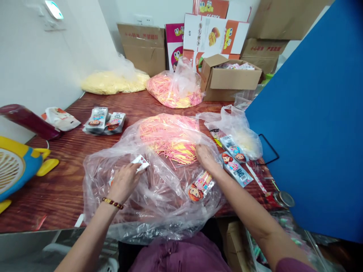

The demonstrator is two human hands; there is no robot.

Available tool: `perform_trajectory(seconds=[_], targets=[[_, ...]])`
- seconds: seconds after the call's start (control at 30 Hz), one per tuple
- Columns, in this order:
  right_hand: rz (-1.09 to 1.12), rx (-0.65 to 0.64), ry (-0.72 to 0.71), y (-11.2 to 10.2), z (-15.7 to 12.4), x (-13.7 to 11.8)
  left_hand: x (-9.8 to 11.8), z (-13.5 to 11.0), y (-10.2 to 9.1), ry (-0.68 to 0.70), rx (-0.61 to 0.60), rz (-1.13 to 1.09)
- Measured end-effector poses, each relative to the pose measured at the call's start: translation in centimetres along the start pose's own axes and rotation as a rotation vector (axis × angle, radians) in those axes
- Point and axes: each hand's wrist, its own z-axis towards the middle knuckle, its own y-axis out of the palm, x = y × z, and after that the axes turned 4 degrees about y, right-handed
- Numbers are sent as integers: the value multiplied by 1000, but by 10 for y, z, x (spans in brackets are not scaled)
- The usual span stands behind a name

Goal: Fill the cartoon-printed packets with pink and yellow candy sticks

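We see the left hand (pixel 124 182) pinching a small packet (pixel 141 163) over the clear bag (pixel 159 211); the right hand (pixel 206 158), fingers curled, touches the straws (pixel 170 138) inside that bag.

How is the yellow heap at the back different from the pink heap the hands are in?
The yellow heap is all pale yellow; the pink heap mixes pink and yellow sticks. The yellow heap lies far back by the wall, untouched; the pink heap lies close, the right hand reaching in. Both lie in clear plastic.
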Motion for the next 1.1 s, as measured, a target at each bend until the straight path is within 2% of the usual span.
perform_trajectory(seconds=[0.1, 0.27, 0.43, 0.57, 0.97, 1.1], targets=[[-57, 4, 55, 5, 7, -2, -16, -1, 1, -101, -4, 85], [-122, 67, 92, 20, 10, -8, -21, 5, 4, -225, -69, 146], [-153, 106, 72, 29, 9, -8, -26, 11, 14, -268, -112, 71], [-168, 123, 52, 31, 6, -5, -29, 12, 18, -304, -98, 1], [-146, 68, -76, 21, -3, 2, -25, 17, 10, -279, 30, -86], [-123, 34, -122, 19, 1, 2, -29, 22, 4, -203, 38, -59]])
